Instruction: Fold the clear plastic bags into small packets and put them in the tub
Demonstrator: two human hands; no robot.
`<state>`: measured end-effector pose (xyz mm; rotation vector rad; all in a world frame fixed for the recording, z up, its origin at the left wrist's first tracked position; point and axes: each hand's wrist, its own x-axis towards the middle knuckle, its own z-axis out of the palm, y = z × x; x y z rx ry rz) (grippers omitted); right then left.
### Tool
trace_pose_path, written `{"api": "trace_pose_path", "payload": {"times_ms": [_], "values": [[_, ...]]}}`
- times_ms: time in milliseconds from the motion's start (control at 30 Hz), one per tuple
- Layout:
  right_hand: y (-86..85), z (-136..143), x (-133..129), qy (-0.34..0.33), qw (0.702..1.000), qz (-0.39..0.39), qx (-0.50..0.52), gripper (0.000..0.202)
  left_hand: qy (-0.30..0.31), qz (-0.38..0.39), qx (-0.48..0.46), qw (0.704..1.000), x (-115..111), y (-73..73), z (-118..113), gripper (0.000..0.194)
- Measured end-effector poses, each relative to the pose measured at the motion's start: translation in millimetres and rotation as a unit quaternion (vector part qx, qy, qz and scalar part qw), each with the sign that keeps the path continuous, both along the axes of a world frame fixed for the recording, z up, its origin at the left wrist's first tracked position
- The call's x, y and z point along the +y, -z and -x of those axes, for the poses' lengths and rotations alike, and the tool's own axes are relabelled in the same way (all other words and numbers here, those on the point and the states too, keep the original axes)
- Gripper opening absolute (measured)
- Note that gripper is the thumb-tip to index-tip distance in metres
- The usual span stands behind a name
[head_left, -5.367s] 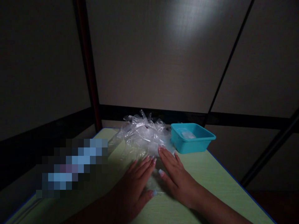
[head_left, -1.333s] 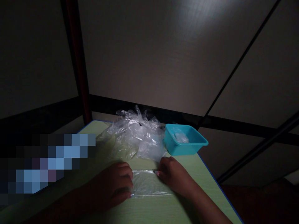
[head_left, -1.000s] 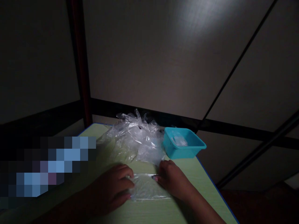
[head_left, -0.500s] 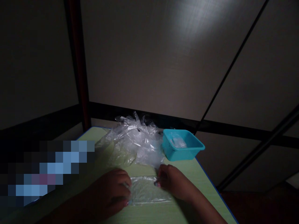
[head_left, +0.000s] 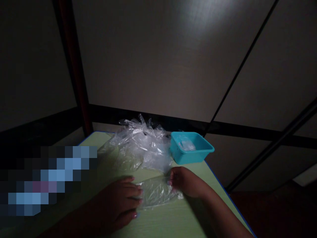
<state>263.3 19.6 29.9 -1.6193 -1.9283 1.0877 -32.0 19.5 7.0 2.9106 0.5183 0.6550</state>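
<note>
A clear plastic bag (head_left: 156,192) lies flattened on the table between my hands. My left hand (head_left: 123,200) rests flat at its left end with fingers spread, the fingertips on the plastic. At the right end, my right hand (head_left: 182,181) has its fingers curled and pinched on the bag's edge, where the plastic bunches up a little. Behind them sits a loose heap of crumpled clear plastic bags (head_left: 145,145).
A turquoise plastic basket (head_left: 192,157) with folded clear plastic (head_left: 187,145) inside stands at the back right of the light green table (head_left: 158,224). Cabinet panels (head_left: 148,59) rise behind the table. A pixelated patch covers the left side.
My right hand has gone from touching the bag's top to pinching its right end, and the bag now lies slightly skewed. My left fingers have spread flatter. The view has shifted slightly.
</note>
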Motion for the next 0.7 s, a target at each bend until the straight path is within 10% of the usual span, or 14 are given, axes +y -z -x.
{"api": "trace_pose_path", "payload": {"times_ms": [700], "values": [[0.7, 5, 6, 0.061, 0.997, -0.025, 0.030, 0.014, -0.008, 0.003, 0.089, 0.996, -16, -14.6, -9, 0.038]]}}
